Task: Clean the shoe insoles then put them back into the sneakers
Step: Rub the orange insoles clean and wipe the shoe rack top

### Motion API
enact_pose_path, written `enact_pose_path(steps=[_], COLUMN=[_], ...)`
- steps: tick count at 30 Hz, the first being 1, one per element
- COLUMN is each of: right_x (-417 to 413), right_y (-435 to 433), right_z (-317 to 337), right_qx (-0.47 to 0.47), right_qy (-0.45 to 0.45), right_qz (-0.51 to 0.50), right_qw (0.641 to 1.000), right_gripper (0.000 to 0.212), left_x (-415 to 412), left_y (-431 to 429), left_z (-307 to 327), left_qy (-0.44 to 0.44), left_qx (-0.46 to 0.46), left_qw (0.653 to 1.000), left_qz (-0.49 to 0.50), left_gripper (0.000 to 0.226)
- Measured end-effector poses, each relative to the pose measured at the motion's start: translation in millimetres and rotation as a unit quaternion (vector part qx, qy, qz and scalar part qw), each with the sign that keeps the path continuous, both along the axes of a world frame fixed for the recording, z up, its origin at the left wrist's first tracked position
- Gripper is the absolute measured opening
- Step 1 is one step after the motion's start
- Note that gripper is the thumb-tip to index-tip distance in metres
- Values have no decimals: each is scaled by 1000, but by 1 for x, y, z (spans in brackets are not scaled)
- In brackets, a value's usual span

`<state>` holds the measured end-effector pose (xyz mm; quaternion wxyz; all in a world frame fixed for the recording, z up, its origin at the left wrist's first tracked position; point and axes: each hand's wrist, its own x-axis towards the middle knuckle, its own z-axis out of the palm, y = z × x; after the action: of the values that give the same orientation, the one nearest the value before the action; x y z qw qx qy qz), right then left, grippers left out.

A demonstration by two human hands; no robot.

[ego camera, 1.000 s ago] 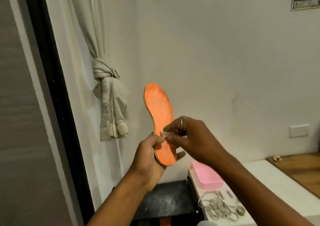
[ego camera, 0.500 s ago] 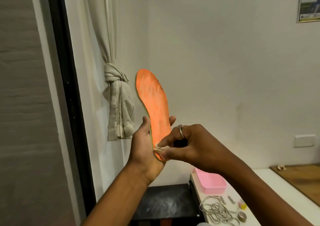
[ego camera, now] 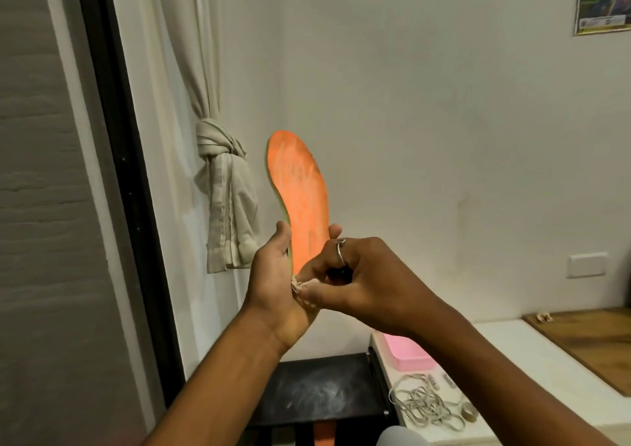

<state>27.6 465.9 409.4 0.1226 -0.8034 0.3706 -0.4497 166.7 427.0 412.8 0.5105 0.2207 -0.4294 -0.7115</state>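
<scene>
Left hand (ego camera: pixel 273 285) holds insole (ego camera: pixel 300 189); right hand (ego camera: pixel 370 283) pinches wad (ego camera: pixel 298 287)

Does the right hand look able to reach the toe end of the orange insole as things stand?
Probably yes. The left hand grips only the heel end of the insole, leaving the orange face above bare, and the right hand, pinching a cloth at the heel, has nothing between it and the toe.

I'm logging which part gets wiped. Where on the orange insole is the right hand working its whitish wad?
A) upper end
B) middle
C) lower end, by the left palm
C: the right hand pinches the whitish wad against the lower end of the orange insole, which the left hand holds upright.
</scene>
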Motion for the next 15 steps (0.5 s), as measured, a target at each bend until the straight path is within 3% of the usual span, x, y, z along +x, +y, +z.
enact_pose_path(steps=[4, 6, 8, 12, 15], right_x=[4, 4, 1, -6, -6], right_y=[-15, -19, -15, 2, 0], right_z=[-11, -14, -10, 7, 5], right_qx=[-191, -234, -202, -1, -77], right_qy=[-6, -11, 4, 60, 78], right_qz=[-161, -193, -157, -18, -98], right_qw=[968, 953, 967, 998, 989], right_gripper=[13, 17, 16, 7, 11], left_x=[-7, -9, -7, 2, 2], left_y=[8, 8, 7, 1, 1], left_z=[-2, -4, -3, 2, 2], left_qy=[0, 2, 0, 0, 3], left_qx=[5, 5, 2, -4, -7], left_qw=[1000, 999, 1000, 1000, 1000], left_qz=[-31, -32, -26, 2, -1], left_gripper=[67, 66, 67, 69, 68])
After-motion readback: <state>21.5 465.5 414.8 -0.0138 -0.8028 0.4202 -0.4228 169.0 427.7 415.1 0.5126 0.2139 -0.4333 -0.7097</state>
